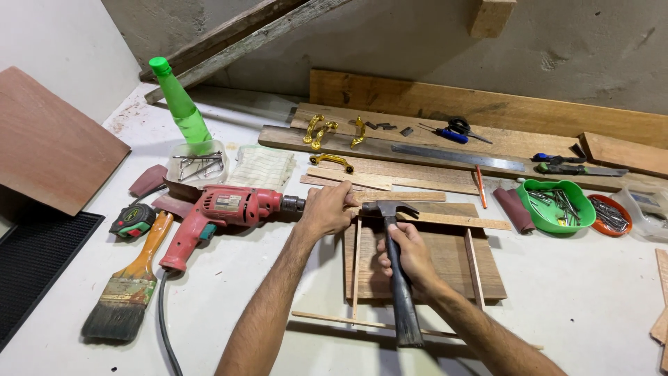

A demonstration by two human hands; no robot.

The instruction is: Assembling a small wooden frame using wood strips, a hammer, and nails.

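Note:
My right hand grips the dark handle of a claw hammer, whose head sits over the upper left corner of a brown wooden board. My left hand rests with closed fingers at that same corner, pinching something too small to make out beside the hammer head. Thin wooden strips lie along the board's left, top and right edges. Another long strip lies across the white table in front of the board.
A red electric drill lies left of my left hand, with a tape measure and paintbrush beyond. A green bottle, nail tub, green bowl, gold handles, saw blade and planks fill the back.

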